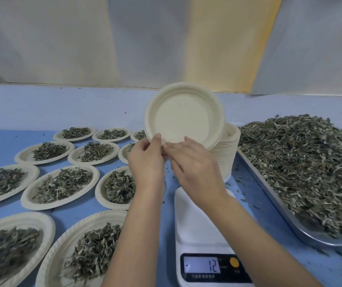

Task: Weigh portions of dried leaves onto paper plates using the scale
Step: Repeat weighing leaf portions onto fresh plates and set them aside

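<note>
Left grip point(145, 160) and right grip point(192, 162) pinch empty plate point(183, 114) rim at 6 o'clock; I'd seat it flat, centred on scale point(190, 220), then confirm zero.

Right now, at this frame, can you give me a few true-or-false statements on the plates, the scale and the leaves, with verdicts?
1. The left hand and right hand hold an empty paper plate at its near rim. True.
2. A plate sits on the scale. False: its platform is bare.
3. The loose dried leaves are piled in a metal tray on the right. True.
4. The plates on the left are all empty. False: each one in view holds leaves.
5. The scale's display is blank. False: it is lit and shows 12.
</note>
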Available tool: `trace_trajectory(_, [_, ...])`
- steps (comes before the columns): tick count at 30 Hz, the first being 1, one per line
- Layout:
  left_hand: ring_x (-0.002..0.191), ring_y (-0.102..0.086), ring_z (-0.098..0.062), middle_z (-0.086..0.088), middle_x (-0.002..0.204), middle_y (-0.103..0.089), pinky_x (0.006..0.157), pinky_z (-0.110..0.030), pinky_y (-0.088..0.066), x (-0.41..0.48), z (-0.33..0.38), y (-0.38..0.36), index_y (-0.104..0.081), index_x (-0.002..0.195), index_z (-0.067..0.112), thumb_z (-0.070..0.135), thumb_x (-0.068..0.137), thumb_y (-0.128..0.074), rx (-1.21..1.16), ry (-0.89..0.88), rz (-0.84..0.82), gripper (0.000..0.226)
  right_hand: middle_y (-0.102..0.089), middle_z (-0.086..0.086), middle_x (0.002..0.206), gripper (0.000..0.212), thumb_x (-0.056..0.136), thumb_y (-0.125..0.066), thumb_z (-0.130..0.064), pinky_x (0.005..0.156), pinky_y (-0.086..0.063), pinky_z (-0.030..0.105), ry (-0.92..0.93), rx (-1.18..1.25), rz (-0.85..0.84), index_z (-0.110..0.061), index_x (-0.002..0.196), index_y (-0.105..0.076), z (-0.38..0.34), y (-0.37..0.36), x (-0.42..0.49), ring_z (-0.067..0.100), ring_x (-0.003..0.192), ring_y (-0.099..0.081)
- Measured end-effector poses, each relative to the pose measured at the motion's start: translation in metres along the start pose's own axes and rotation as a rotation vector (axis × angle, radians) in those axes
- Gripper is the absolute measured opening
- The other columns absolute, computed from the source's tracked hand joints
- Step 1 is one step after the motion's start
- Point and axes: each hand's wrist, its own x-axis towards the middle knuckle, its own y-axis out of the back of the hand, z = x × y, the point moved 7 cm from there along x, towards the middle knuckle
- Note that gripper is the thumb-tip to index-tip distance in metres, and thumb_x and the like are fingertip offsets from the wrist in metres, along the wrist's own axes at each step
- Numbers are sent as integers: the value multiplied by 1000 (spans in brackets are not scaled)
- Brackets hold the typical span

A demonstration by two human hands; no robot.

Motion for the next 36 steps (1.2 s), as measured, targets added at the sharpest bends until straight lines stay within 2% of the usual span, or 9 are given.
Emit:
trace_trajectory(3, [63,-46,-18,-10,66,-53,61,-28,-41,1,3,6,-57,69,8,15,87,-60,102,0,13,20,-67,2,119,28,85,-63,-15,110,-32,44,-255,61,49,-6,111,-70,10,12,0,24,114,-57])
trace_trajectory(6, [63,-40,-20,-10,66,-47,59,-30,-34,-3,7,6,-56,70,10,14,86,-58,172,-3,-26,16,-34,-10,150,45,94,-47,-21,116,-9,21,-622,167,107,-16,138,-50,42,28,-7,8,140,-23])
trace_trajectory(11, [64,-50,-16,8,66,-54,64,-33,-45,-13,23,-2,-62,76,38,12,84,-53,244,-104,-135,28,-47,-10,143,41,99,-44,-15,114,-30,26,-1125,555,280,-17,139,-48,85,36,-39,-2,130,-40])
trace_trajectory(15, [63,-53,-6,16,64,-58,60,-27,-46,-19,38,-3,-58,74,37,17,87,-45,320,-237,-145,27,-72,-5,105,26,93,-47,-15,99,-49,33,-1187,659,497,-22,98,-72,92,48,-45,8,104,-65])
trace_trajectory(20, [45,-41,-17,-28,55,-44,51,-27,-35,-17,51,5,-51,67,-8,28,93,-47,585,-370,-82,44,-74,0,79,31,86,-44,-18,76,-54,33,-1206,626,549,-18,74,-73,104,61,-48,17,81,-69])
trace_trajectory(24, [36,-48,-11,-4,44,-56,44,-22,-39,-14,32,9,-67,79,-1,22,92,-57,695,-46,-334,29,-72,6,78,19,73,-56,-24,72,-49,39,-1259,590,383,-21,65,-73,117,67,-63,26,80,-64])
trace_trajectory(28, [36,-56,-10,-8,50,-62,39,-15,-46,-31,11,14,-65,85,-1,14,92,-60,695,276,-497,17,-73,-2,76,17,76,-65,-10,63,-53,28,-1240,570,116,-24,76,-74,125,71,-78,12,72,-67])
trace_trajectory(31, [39,-60,-12,-11,53,-66,37,-15,-47,-40,-3,17,-65,84,-3,13,92,-60,752,392,-559,19,-72,-12,72,23,77,-68,-7,57,-51,20,-1263,538,-15,-28,69,-74,127,70,-94,3,66,-67])
trace_trajectory(36, [42,-63,-12,-12,58,-68,38,-15,-48,-42,-19,20,-64,92,-2,10,92,-59,835,441,-599,13,-71,2,72,7,79,-69,-19,63,-51,36,-1354,502,-170,-18,78,-77,126,59,-121,18,66,-61])
